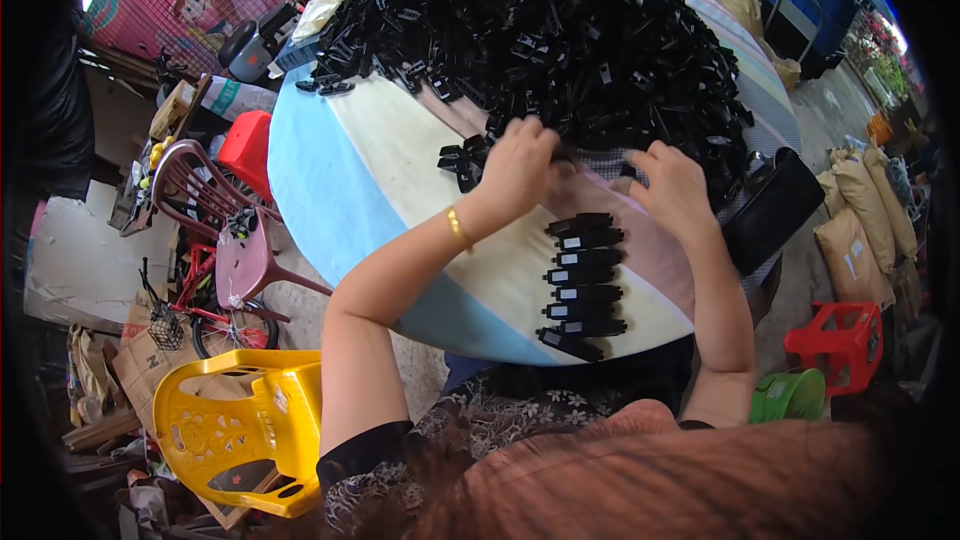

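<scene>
A large heap of small black plastic parts (560,30) covers the far side of a round table with a striped cloth (390,210). At the heap's near edge is my left hand (520,172), fingers curled down and fingertips smeared by motion; whether it holds anything cannot be made out. To its right, my right hand (675,190) has thumb and forefinger closed on what looks like a black plastic part (630,172). Nearer to me lies a neat column of several black parts (585,285), side by side, with pale labels. A few loose parts (462,162) lie beside my left hand.
A black case-like object (775,210) sits at the table's right edge. On the left stand a yellow plastic chair (240,420), a pink chair (245,255) and a red bin (247,152). Paper sacks (855,230), a red stool (835,345) and a green bucket (790,395) are on the right.
</scene>
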`<state>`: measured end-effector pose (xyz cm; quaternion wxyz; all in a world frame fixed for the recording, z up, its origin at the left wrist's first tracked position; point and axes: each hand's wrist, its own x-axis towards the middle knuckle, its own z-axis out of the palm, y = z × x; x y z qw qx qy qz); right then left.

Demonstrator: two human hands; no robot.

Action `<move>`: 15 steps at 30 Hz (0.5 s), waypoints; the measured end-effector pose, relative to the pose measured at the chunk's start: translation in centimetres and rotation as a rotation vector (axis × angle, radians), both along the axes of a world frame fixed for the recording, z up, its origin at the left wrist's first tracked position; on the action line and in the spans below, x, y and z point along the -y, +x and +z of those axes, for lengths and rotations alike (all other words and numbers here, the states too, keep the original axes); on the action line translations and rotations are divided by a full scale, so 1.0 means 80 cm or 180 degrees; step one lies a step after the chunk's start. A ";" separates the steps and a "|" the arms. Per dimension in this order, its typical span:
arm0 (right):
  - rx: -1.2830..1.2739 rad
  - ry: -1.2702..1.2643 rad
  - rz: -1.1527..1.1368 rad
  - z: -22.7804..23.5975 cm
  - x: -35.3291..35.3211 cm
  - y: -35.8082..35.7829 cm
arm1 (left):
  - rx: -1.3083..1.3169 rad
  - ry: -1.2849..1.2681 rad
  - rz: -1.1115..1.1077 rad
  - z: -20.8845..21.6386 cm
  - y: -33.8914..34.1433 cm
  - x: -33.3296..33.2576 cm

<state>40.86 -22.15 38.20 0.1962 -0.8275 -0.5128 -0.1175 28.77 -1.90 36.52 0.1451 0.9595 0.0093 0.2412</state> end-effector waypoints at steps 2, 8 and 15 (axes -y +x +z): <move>0.0090 -0.0344 -0.0139 -0.013 -0.002 0.000 | 0.0061 0.0521 0.0638 -0.004 0.014 -0.002; -0.0298 0.0101 0.0285 -0.012 -0.009 -0.005 | 0.0403 0.0407 0.0160 -0.002 0.000 0.015; -0.2867 0.0779 0.0856 -0.006 -0.014 -0.003 | 0.0350 -0.0682 -0.0898 -0.011 -0.009 0.040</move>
